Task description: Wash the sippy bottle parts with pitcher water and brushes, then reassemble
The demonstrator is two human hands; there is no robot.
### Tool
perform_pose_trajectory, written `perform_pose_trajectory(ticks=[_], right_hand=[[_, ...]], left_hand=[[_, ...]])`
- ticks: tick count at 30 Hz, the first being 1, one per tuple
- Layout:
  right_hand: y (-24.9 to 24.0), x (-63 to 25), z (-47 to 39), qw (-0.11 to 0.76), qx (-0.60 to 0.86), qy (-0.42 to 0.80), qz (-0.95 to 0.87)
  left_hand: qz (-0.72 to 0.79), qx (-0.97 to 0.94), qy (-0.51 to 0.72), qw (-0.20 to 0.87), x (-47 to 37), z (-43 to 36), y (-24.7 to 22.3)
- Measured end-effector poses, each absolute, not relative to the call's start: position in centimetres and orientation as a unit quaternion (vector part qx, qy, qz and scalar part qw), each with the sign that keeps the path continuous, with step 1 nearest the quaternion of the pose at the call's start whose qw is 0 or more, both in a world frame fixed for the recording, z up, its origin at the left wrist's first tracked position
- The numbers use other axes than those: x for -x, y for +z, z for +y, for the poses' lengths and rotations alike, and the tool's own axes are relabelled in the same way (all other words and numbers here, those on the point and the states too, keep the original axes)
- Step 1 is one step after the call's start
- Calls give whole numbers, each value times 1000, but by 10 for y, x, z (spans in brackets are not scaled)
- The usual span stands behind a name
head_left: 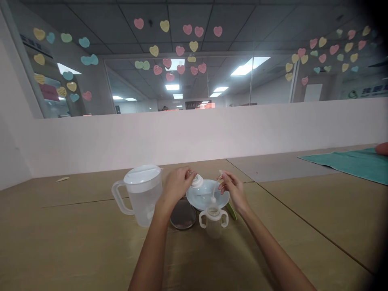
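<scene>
My left hand (179, 182) is closed on a white bottle cap (197, 181), held above the left rim of a pale blue bowl (200, 203). Between the fingertips of my right hand (233, 188) is a thin, translucent straw (214, 190) with a small weighted end hanging down. That end is just above the open mouth of a baby bottle (214, 228) with two white side handles, which stands upright in front of the bowl. A round dark metal dish (183, 215) lies under my left wrist, partly hidden by it.
A clear lidded pitcher (145, 198) holding water stands left of my left arm. A green-handled tool (232, 211) lies right of the bowl. At the far right, another person's fingertip (382, 148) touches a teal cloth (357, 163). A white wall (182, 137) with windows closes off the back.
</scene>
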State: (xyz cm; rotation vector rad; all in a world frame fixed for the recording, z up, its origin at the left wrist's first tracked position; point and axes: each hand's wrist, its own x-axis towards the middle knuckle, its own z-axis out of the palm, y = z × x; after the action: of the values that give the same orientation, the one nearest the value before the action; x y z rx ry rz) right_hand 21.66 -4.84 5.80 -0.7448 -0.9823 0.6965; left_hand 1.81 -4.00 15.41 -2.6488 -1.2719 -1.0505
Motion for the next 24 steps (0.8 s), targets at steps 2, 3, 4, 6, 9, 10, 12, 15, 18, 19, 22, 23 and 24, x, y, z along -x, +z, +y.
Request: perform_pose_trajectory(ticks=[2,3,4,6,9,10,12,15,18,19,22,23,24], right_hand=[[49,-221,-41,758,351,330,-439],[43,-224,-37,753,356,339,-437],[37,-226,-34,746,363,346,-438],[23,-231,-27,733,380,347,-446],[7,-237,-19,720,426,317,-446],[3,-239,-17,716,443,304,-445],[-3,-241,-16,700,482,264,-457],[-7,-243,-18,636,536,182,-524],[-10,-242,-22,542,570,117,-606],[-11,-241,-22,514,574,107,-628],[-12,-240,-23,473,571,106,-663],[-11,-239,-24,477,566,113,-663],[-9,-238,-25,491,559,120,-658]], left_hand=[[-412,848,-332,11,-18,-39,153],[-414,848,-330,12,-18,-38,152],[-415,848,-329,14,-18,-38,151],[-416,848,-327,19,-20,-36,149],[-413,850,-325,26,-23,-35,145],[-411,852,-322,25,-24,-35,145],[-410,856,-313,23,-26,-36,144],[-411,861,-299,25,-30,-37,143],[-409,866,-286,29,-33,-37,142],[-408,868,-282,28,-34,-37,142],[-405,872,-274,21,-37,-36,139],[-404,874,-271,20,-38,-36,138],[-403,875,-267,20,-40,-36,137]])
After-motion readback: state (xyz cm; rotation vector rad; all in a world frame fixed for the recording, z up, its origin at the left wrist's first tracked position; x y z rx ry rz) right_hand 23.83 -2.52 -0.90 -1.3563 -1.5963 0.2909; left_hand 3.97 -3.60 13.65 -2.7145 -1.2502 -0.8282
